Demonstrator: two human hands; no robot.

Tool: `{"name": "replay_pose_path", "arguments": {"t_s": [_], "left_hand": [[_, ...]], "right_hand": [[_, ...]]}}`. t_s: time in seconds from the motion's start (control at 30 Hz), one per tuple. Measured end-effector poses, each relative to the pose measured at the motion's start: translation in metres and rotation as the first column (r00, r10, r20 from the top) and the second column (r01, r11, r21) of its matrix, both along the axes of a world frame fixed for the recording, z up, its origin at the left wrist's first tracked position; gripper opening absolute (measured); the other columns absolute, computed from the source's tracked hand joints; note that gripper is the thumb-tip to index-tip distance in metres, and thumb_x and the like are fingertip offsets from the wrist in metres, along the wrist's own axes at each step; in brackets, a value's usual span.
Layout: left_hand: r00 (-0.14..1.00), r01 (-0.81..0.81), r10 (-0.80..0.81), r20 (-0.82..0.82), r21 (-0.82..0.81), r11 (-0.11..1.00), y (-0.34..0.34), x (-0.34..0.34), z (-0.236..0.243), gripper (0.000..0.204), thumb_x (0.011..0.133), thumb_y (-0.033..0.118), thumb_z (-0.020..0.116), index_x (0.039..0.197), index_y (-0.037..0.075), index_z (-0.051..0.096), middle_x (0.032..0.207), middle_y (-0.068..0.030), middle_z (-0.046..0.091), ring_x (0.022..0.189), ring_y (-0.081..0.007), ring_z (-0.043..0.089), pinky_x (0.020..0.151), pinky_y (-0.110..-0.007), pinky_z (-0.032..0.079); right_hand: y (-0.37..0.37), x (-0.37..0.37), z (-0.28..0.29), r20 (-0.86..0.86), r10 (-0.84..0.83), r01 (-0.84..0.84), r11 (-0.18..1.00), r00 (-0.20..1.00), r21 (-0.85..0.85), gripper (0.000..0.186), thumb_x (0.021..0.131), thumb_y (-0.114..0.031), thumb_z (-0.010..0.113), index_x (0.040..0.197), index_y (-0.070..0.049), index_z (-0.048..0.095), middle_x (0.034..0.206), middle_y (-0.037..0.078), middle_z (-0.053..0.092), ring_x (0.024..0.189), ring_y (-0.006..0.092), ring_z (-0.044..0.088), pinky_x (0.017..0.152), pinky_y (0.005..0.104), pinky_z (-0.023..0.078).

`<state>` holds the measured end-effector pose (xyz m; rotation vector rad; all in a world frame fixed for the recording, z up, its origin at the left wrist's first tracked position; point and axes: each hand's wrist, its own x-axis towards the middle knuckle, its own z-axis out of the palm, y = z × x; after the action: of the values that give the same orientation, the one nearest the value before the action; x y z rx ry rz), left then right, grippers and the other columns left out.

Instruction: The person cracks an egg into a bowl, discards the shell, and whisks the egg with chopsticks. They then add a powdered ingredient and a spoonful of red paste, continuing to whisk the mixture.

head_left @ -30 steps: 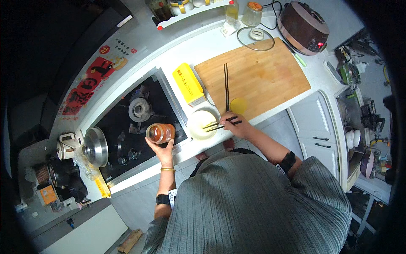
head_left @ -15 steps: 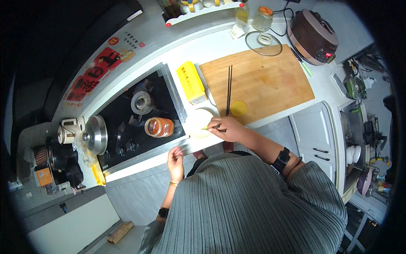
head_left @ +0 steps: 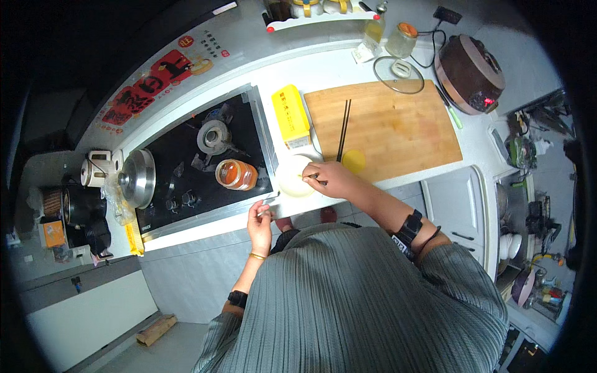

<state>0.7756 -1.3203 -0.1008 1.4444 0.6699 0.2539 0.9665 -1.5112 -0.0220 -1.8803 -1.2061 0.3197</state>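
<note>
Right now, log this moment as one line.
right hand: gripping chopsticks over pale bowl; left hand: loosely curled near counter; jar: on stove; other chopsticks: on cutting board

the counter [head_left: 329,69] is brightly lit, while curving fisheye edges fall black.

Before us runs a white desk [head_left: 336,67] with a black stove [head_left: 180,158] set into it. On the stove we see an orange-red jar [head_left: 237,174]. Right of the stove, our desk bears a yellow box [head_left: 291,116], a pale bowl [head_left: 290,185] near the front edge, and a wooden board [head_left: 404,127] carrying black chopsticks [head_left: 344,129] and a yellow disc [head_left: 354,161]. At the far right we have a brown cooker [head_left: 469,76].
</note>
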Motion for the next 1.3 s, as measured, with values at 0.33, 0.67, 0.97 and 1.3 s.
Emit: {"name": "replay_pose_path", "arguments": {"t_s": [0.33, 0.67, 0.97, 1.3], "left_hand": [[0.985, 0.039, -0.086, -0.147, -0.3, 0.953, -0.003, 0.044, -0.014, 0.065, 0.092, 0.003, 0.044, 0.147, 0.019, 0.011, 0.13, -0.0075, 0.048, 0.084, -0.0161, 0.064, 0.067, -0.025, 0.053], [0.976, 0.11, -0.196, -0.093, -0.567, 0.816, -0.007, 0.06, -0.014, 0.056, 0.096, 0.009, 0.038, 0.146, 0.021, 0.016, 0.126, -0.0068, 0.051, 0.086, -0.0191, 0.066, 0.07, -0.027, 0.056], [0.978, 0.106, -0.188, -0.093, -0.553, 0.827, -0.01, 0.065, -0.016, 0.051, 0.096, 0.006, 0.036, 0.144, 0.018, 0.021, 0.124, -0.0054, 0.053, 0.089, -0.0166, 0.065, 0.072, -0.026, 0.055], [0.98, 0.126, -0.19, -0.061, -0.551, 0.825, -0.009, 0.065, -0.018, 0.047, 0.097, 0.006, 0.036, 0.142, 0.017, 0.024, 0.124, -0.0068, 0.053, 0.093, -0.0207, 0.065, 0.075, -0.028, 0.056]], "right_hand": [[0.015, -0.001, 0.005, 0.049, 0.075, -0.07, 0.993, 0.996, -0.09, 0.013, 0.087, -0.019, 0.056, 0.086, -0.007, 0.061, 0.087, 0.007, 0.063, 0.075, 0.0301, 0.061, 0.064, 0.0382, 0.048], [0.024, 0.0, 0.014, 0.146, -0.023, 0.036, 0.996, 0.989, -0.087, 0.015, 0.088, -0.021, 0.057, 0.087, -0.006, 0.061, 0.086, 0.008, 0.063, 0.076, 0.0312, 0.061, 0.066, 0.0387, 0.05], [0.025, -0.004, 0.011, 0.171, 0.082, -0.056, 0.987, 0.982, -0.152, 0.012, 0.087, -0.018, 0.058, 0.087, -0.006, 0.06, 0.087, 0.01, 0.063, 0.077, 0.0315, 0.061, 0.066, 0.0377, 0.05], [0.02, -0.003, 0.005, 0.168, -0.027, 0.048, 0.991, 0.985, -0.123, 0.011, 0.087, -0.017, 0.058, 0.086, -0.006, 0.06, 0.086, 0.01, 0.062, 0.077, 0.0315, 0.061, 0.066, 0.0379, 0.05]]}}
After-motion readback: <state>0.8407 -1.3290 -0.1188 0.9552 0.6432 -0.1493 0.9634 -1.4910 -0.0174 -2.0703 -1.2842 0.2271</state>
